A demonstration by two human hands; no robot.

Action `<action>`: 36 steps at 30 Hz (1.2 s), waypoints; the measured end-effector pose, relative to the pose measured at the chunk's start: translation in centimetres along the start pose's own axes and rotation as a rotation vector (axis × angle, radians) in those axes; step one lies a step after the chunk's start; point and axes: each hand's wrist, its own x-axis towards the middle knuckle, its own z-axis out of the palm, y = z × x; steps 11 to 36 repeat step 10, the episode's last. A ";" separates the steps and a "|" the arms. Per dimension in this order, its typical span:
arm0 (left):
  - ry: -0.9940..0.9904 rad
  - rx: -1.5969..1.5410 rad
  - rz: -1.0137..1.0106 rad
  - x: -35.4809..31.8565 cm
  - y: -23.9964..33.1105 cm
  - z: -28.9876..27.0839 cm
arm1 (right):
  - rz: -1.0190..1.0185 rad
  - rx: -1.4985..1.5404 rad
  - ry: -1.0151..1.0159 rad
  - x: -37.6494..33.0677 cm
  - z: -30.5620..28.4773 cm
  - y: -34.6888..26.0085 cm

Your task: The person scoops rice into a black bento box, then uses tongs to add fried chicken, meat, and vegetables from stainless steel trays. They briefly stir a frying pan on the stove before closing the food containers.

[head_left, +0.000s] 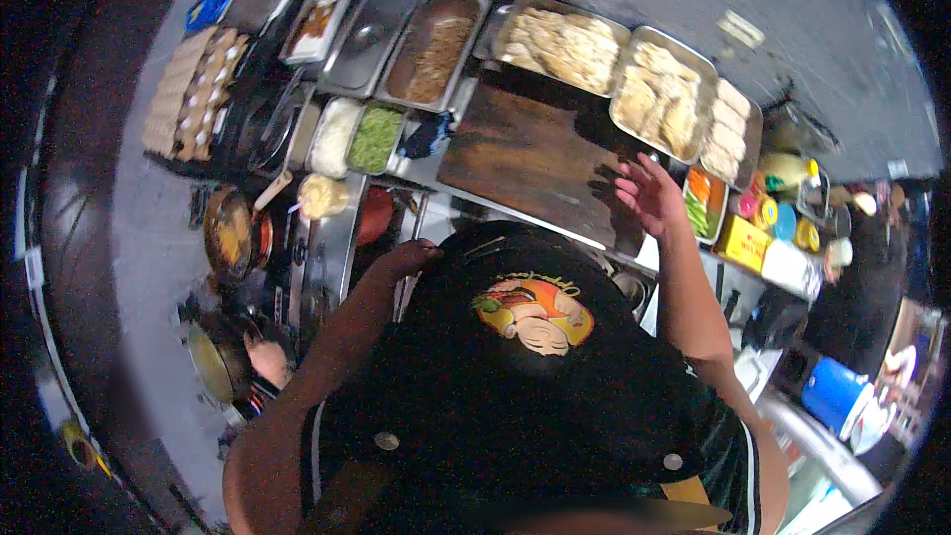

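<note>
My right hand (649, 193) hovers open, fingers spread, over the right edge of a dark wooden cutting board (530, 154), holding nothing. A small tray of sliced orange and green vegetables (703, 203) lies just to its right. My left hand (406, 260) is curled near the front edge of the steel counter (332, 248), close to a red bowl (374, 216); whether it grips anything is hidden by my dark apron, which fills the lower middle of the view.
Steel trays of pale dough pieces (565, 45) (662, 94), a tray of brown filling (434, 54), tubs of white and green chopped food (374, 137), egg cartons (193, 89), a pan of batter (230, 233), colourful jars (778, 218) and a blue bucket (832, 391) surround me.
</note>
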 end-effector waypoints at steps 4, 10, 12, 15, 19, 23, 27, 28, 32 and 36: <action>-0.137 0.490 0.183 4.1 -8.6 -2.6 | -0.010 0.186 0.021 1.2 -0.6 0.1; -0.273 0.964 0.370 3.9 -17.2 -3.5 | 0.103 -0.042 -0.057 3.2 -0.1 1.6; -0.273 0.964 0.370 3.9 -17.2 -3.5 | 0.103 -0.042 -0.057 3.2 -0.1 1.6; -0.273 0.964 0.370 3.9 -17.2 -3.5 | 0.103 -0.042 -0.057 3.2 -0.1 1.6; -0.273 0.964 0.370 3.9 -17.2 -3.5 | 0.103 -0.042 -0.057 3.2 -0.1 1.6; -0.273 0.964 0.370 3.9 -17.2 -3.5 | 0.103 -0.042 -0.057 3.2 -0.1 1.6; -0.273 0.964 0.370 3.9 -17.2 -3.5 | 0.103 -0.042 -0.057 3.2 -0.1 1.6; -0.273 0.964 0.370 3.9 -17.2 -3.5 | 0.103 -0.042 -0.057 3.2 -0.1 1.6; -0.273 0.964 0.370 3.9 -17.2 -3.5 | 0.103 -0.042 -0.057 3.2 -0.1 1.6; -0.273 0.964 0.370 3.9 -17.2 -3.5 | 0.103 -0.042 -0.057 3.2 -0.1 1.6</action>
